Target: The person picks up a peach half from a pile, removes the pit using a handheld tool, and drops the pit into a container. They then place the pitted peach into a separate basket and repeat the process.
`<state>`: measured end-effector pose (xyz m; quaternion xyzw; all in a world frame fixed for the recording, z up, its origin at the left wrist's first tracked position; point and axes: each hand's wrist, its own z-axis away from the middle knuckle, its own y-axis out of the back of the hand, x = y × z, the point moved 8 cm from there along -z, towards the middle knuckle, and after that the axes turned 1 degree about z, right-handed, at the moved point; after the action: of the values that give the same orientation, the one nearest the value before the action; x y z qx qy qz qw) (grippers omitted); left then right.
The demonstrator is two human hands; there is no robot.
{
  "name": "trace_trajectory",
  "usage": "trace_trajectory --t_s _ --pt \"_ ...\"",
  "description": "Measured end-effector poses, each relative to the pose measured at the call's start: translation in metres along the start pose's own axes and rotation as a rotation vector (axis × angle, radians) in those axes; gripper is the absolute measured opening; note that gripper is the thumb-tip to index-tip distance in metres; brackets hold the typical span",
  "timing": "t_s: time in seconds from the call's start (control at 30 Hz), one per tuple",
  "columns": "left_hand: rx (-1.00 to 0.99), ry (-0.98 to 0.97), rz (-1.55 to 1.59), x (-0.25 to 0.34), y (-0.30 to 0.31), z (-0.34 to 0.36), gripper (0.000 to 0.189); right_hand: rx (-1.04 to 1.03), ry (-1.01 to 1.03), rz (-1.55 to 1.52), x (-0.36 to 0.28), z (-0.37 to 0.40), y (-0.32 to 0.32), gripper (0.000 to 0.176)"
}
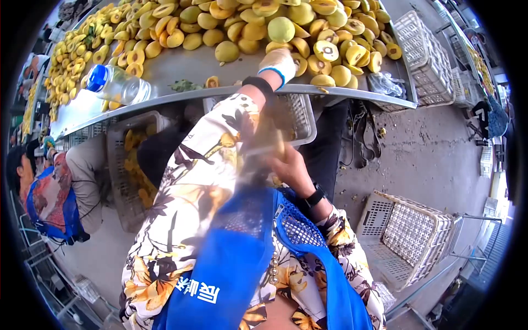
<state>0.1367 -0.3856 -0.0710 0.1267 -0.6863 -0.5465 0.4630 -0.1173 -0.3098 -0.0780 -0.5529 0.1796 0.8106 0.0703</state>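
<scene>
My left hand, in a pale glove with a blue cuff, reaches over the table's front edge to the heap of yellow peaches. Its fingers point away from me and are mostly hidden, so a hold on a peach cannot be made out. Many peaches are halved, some with dark centres; a rounder greenish peach lies just beyond the glove. Lower down, close to my body, my right hand is bare, with a dark watch at the wrist. Its fingers curl beside a brownish, motion-smeared shape that I cannot name.
A clear bottle with a blue cap lies on the metal table. Below it stand a crate of peach pieces and another crate. An open crate rests on the floor at right, near stacked crates. A person sits at left.
</scene>
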Motion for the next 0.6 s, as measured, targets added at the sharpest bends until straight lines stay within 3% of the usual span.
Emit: trace_trajectory --t_s 0.07,0.13,0.17,0.27,0.3,0.4,0.43,0.5,0.57,0.6 --pt "0.014 -0.155 -0.080 -0.013 -0.026 -0.025 0.033 0.080 -0.032 -0.027 0.006 0.000 0.012 0.024" --pt "-0.214 0.214 0.242 -0.023 0.001 0.009 0.037 0.109 -0.075 -0.054 -0.008 -0.002 0.022 0.025" --pt "-0.216 0.288 0.351 -0.038 -0.007 0.010 0.040 0.179 0.023 -0.062 -0.005 -0.007 0.026 0.023" --pt "-0.065 0.188 0.241 -0.032 0.008 0.012 0.050 0.305 -0.001 -0.020 -0.020 -0.020 0.045 0.019" --pt "-0.017 0.060 0.112 -0.034 -0.008 -0.007 0.052 0.281 0.045 -0.068 -0.026 -0.024 0.050 0.019" --pt "0.102 0.168 0.285 -0.007 0.010 0.002 0.038 0.327 0.092 -0.174 -0.031 -0.027 0.060 0.015" --pt "0.148 0.154 0.209 -0.001 0.010 0.001 0.034 0.334 0.113 -0.206 -0.033 -0.026 0.063 0.014" --pt "0.033 0.189 0.235 -0.019 -0.026 -0.025 0.035 0.341 0.103 -0.214 -0.032 -0.020 0.067 0.014" --pt "-0.192 0.351 0.515 -0.020 -0.029 -0.011 0.035 0.344 0.098 -0.239 -0.030 -0.018 0.068 0.015" --pt "-0.208 0.370 0.637 -0.018 -0.020 0.002 0.035 0.335 0.096 -0.253 -0.028 -0.017 0.066 0.015"
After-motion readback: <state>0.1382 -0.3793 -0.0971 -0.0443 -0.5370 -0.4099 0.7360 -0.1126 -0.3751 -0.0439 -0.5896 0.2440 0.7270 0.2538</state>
